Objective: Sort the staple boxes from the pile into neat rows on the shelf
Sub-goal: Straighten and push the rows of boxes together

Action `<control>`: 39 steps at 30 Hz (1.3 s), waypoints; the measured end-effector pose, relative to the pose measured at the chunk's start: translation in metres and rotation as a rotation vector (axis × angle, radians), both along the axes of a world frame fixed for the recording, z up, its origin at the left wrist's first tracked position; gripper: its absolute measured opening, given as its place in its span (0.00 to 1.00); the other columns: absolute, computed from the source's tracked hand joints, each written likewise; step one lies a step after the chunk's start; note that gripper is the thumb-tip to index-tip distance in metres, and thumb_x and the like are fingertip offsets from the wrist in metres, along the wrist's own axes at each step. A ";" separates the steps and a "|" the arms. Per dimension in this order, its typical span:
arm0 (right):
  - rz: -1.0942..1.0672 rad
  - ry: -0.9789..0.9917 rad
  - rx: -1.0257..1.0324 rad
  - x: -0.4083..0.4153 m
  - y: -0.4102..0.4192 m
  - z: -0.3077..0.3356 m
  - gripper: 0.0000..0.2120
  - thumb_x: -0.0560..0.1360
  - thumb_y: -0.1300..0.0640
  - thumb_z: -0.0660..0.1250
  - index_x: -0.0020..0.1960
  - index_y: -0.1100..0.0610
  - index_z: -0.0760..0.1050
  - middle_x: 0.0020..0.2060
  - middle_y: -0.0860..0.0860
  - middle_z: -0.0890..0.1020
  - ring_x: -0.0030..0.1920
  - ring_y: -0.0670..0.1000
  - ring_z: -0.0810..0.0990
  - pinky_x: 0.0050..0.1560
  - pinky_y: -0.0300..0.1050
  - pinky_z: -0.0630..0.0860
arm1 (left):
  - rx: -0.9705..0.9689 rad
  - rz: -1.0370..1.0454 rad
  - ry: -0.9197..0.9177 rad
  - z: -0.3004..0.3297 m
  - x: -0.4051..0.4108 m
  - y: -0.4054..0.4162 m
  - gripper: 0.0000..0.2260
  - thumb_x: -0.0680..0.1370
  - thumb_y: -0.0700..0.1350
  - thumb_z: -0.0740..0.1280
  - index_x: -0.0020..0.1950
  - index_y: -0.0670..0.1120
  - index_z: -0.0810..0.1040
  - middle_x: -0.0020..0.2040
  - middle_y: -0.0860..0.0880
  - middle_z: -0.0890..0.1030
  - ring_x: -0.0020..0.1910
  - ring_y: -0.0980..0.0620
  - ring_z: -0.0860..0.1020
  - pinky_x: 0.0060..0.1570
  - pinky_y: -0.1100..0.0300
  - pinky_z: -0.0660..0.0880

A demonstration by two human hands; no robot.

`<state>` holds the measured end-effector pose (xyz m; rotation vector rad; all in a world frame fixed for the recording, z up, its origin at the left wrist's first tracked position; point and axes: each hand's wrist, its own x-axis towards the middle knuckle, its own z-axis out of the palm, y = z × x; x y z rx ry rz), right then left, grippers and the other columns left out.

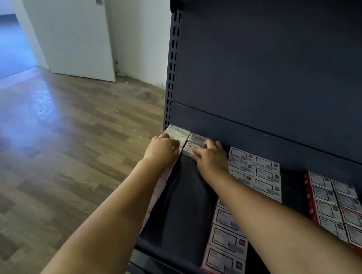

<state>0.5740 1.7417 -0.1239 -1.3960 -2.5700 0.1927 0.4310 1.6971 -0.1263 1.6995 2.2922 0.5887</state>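
Several white staple boxes point(177, 132) sit in a tight block at the back left corner of the dark shelf point(184, 206). My left hand point(162, 149) rests on the front left box of that block, fingers curled over its top. My right hand point(211, 155) grips the front right white box point(188, 149), fingers curled round its near edge. A column of white boxes runs along the shelf's left edge, mostly hidden under my left forearm.
Two rows of red-trimmed staple boxes point(254, 169) fill the shelf's middle, with more point(226, 246) toward the front edge. Another red-sided block point(338, 208) lies at the right. A slotted upright point(172, 66) bounds the shelf's left side. Wooden floor point(48, 142) and a white door point(75, 19) lie left.
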 end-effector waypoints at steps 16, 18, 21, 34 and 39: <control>-0.072 0.067 -0.089 -0.016 0.004 0.000 0.10 0.76 0.66 0.58 0.53 0.62 0.76 0.56 0.56 0.68 0.60 0.57 0.63 0.52 0.46 0.69 | -0.092 0.019 0.078 0.006 0.008 0.002 0.13 0.79 0.44 0.57 0.57 0.48 0.80 0.62 0.44 0.72 0.65 0.40 0.67 0.63 0.45 0.65; -0.080 0.053 -0.114 -0.017 0.003 0.005 0.10 0.76 0.67 0.58 0.52 0.61 0.76 0.57 0.57 0.68 0.61 0.57 0.64 0.53 0.47 0.70 | -0.291 0.030 0.101 0.017 0.017 0.003 0.14 0.79 0.43 0.56 0.62 0.49 0.76 0.71 0.44 0.64 0.73 0.37 0.53 0.66 0.31 0.53; -0.100 0.011 -0.197 -0.022 0.000 0.016 0.09 0.76 0.64 0.59 0.54 0.59 0.75 0.60 0.58 0.69 0.62 0.58 0.65 0.59 0.49 0.69 | -0.337 0.017 0.089 0.022 0.028 -0.002 0.19 0.80 0.46 0.56 0.71 0.52 0.66 0.76 0.45 0.55 0.75 0.38 0.40 0.64 0.28 0.42; 0.026 0.224 -0.036 0.118 -0.097 0.030 0.29 0.78 0.56 0.61 0.76 0.53 0.53 0.74 0.50 0.52 0.75 0.50 0.46 0.72 0.42 0.48 | 0.320 -0.202 0.097 0.012 0.112 -0.093 0.25 0.74 0.47 0.64 0.69 0.41 0.69 0.68 0.36 0.69 0.70 0.33 0.63 0.61 0.34 0.68; 0.010 0.272 0.036 0.168 -0.111 0.022 0.29 0.76 0.57 0.64 0.74 0.57 0.59 0.73 0.52 0.58 0.73 0.49 0.50 0.71 0.43 0.49 | 0.321 -0.250 0.129 0.015 0.151 -0.105 0.25 0.75 0.48 0.63 0.71 0.43 0.68 0.70 0.38 0.68 0.71 0.35 0.62 0.63 0.38 0.65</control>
